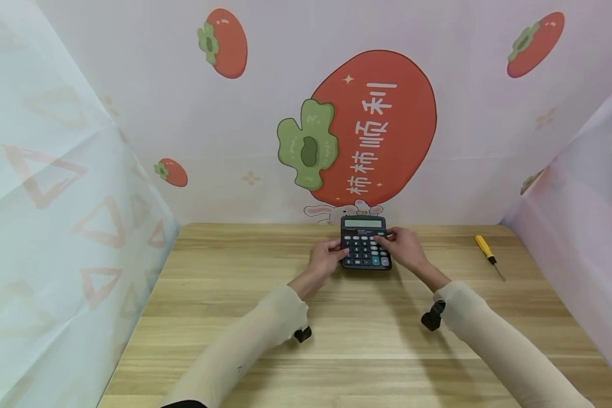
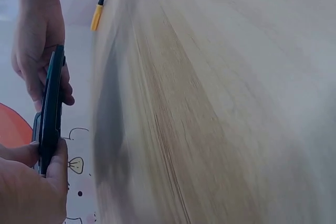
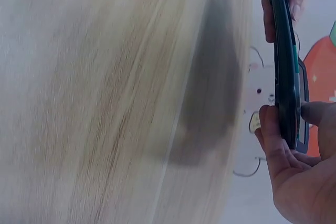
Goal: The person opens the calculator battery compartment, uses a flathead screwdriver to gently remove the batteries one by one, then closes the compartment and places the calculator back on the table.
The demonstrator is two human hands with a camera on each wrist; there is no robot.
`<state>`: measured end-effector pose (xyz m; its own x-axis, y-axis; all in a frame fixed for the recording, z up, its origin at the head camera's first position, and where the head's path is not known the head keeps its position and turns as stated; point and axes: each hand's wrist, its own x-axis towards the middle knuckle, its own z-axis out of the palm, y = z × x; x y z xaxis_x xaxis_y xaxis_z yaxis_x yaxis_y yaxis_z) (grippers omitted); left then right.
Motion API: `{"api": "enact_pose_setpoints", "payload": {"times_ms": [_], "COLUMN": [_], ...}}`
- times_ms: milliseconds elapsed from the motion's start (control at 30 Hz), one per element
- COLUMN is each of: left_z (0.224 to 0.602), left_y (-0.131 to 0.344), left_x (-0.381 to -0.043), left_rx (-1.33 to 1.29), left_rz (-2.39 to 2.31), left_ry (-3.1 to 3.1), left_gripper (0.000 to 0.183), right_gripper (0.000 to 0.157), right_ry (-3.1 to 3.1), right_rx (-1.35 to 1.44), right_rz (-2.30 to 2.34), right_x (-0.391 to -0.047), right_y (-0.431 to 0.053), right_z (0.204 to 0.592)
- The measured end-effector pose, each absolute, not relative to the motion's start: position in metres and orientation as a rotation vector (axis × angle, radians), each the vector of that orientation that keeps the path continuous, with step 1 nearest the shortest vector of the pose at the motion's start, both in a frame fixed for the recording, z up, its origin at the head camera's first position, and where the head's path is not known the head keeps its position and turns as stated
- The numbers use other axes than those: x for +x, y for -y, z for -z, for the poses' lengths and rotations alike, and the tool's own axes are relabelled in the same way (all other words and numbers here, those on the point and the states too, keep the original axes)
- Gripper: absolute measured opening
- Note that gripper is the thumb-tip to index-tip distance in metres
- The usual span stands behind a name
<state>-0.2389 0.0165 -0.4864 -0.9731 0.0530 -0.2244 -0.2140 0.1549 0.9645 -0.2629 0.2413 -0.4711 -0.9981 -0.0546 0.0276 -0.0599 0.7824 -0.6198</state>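
A dark calculator [image 1: 365,242] with a grey display and several rows of keys is held between both hands near the table's back edge, its keys towards the head camera. My left hand [image 1: 325,259] grips its left side, thumb on the front and fingers behind. On the opposite side my right hand [image 1: 404,247] grips it, with the thumb over the keys at the upper right. Both wrist views show the calculator [image 2: 51,103] edge-on, raised off the table, its shadow falling on the wood. In the right wrist view the right hand [image 3: 307,171] pinches it front and back.
A screwdriver [image 1: 483,247] with a yellow and black handle lies at the table's back right. The wooden table [image 1: 234,266] meets a printed backdrop [image 1: 255,124] with red fruit pictures. Hanging sheets [image 1: 46,187] flank both sides. Small black devices [image 1: 432,317] hang at both wrists.
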Motion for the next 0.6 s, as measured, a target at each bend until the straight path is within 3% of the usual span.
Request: {"api": "enact_pose_setpoints", "payload": {"times_ms": [600], "left_z": [0.485], "left_y": [0.033], "left_x": [-0.221], "left_rx": [-0.083], "left_rz": [-1.906], "left_ry": [-2.231], "left_gripper": [0.046], "right_gripper": [0.045], "right_ry": [2.899], "right_rx": [0.147], "right_rz": [-1.138], "right_x": [-0.243], "right_y": [-0.199], "right_z": [0.473]}}
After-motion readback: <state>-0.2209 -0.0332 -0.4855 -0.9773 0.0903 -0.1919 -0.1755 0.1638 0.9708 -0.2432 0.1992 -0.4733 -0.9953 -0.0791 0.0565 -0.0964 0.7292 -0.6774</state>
